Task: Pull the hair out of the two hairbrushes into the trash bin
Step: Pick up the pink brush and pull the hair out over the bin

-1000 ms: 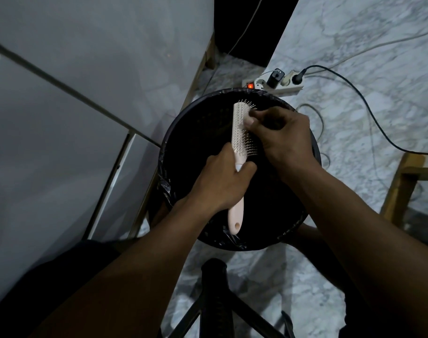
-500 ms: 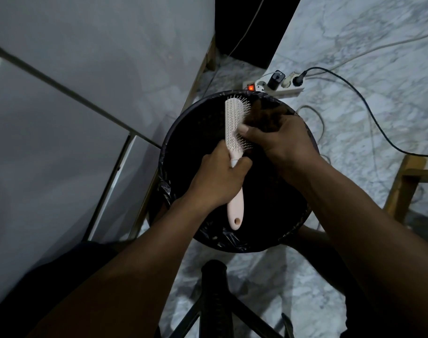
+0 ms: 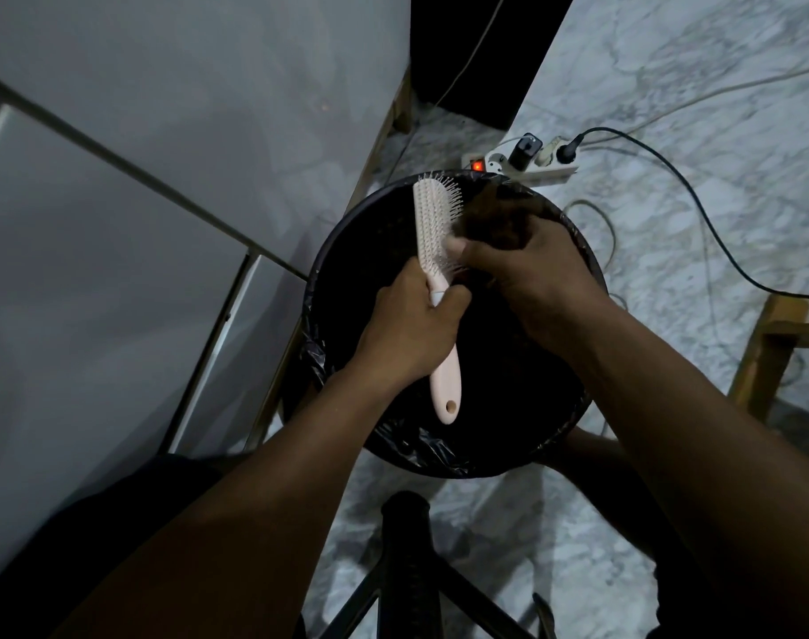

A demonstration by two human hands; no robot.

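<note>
Marble floor (image 3: 670,232) with a round black trash bin (image 3: 342,251) on it, and two hands at work over the bin.

Over the bin, the left hand (image 3: 409,332) is wrapped tight around the neck of a pale pink hairbrush (image 3: 432,232), with the handle end poking out below the fist. The brush head points to the far rim of the bin, bristles turned to the right. The right hand (image 3: 536,274) is just beside the bristles, fingers pinched shut on a dark clump of hair (image 3: 490,219) that still touches the brush. A black bag (image 3: 421,447) lines the bin. Past the bin's far rim lies a white power strip (image 3: 522,163) with a red light and plugs in it. Left of the bin stands a pale grey cabinet (image 3: 117,269). A wooden leg (image 3: 762,357) shows well to the right of the bin.
</note>
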